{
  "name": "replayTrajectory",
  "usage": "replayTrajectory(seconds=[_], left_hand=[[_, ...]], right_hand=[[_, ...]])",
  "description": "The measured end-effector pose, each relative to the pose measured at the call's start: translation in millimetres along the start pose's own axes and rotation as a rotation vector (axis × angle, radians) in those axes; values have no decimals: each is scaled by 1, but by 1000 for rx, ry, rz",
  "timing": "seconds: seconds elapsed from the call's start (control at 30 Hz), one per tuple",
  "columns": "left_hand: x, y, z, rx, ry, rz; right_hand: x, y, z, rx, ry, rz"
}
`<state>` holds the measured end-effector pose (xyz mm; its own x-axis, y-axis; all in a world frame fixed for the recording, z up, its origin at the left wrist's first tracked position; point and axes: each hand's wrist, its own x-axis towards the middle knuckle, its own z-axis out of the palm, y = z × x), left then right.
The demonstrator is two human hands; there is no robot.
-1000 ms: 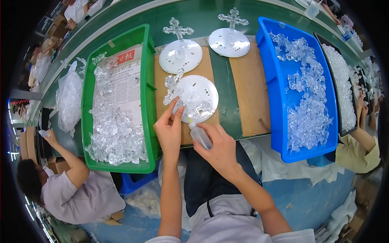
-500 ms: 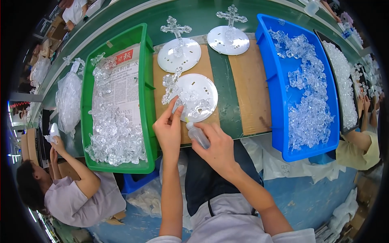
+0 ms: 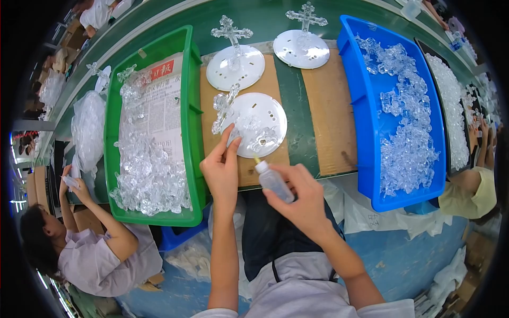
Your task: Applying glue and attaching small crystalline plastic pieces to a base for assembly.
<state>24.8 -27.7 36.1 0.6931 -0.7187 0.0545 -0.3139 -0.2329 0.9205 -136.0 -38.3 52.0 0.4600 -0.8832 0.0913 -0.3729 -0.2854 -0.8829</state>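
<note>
3 white discs (image 3: 258, 123) | 2 bins: green (image 3: 185, 132), blue (image 3: 366, 132) | left hand (image 3: 221, 170) pinching nearest disc's front edge | right hand (image 3: 302, 200) gripping small squeeze bottle (image 3: 274, 182)

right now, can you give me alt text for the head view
The person's right hand tips a small clear plastic squeeze bottle toward a round white perforated disc that the left hand steadies. A green plastic bin and a blue plastic bin of clear crystal pieces flank it.

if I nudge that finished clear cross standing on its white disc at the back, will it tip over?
The clear cross stands tall and thin on a wide white disc, so it probably slides rather than tips. It looks like light, rigid plastic; its thin arms may be brittle.
</note>
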Motion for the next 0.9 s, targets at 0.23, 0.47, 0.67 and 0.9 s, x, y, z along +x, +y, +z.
replayTrajectory(seconds=[0.23,0.47,0.67,0.9], left_hand=[[-2,-8,3,-2,35,34],[-17,-9,4,-46,58,69],[-64,-45,-18,290,146,518],[-47,-53,-14,185,138,671]], right_hand=[[49,34,-24,172,285,-33],[66,64,-23,-40,361,-97],[21,-10,-52,-459,259,-14],[138,-88,-25,-534,-156,-683]])
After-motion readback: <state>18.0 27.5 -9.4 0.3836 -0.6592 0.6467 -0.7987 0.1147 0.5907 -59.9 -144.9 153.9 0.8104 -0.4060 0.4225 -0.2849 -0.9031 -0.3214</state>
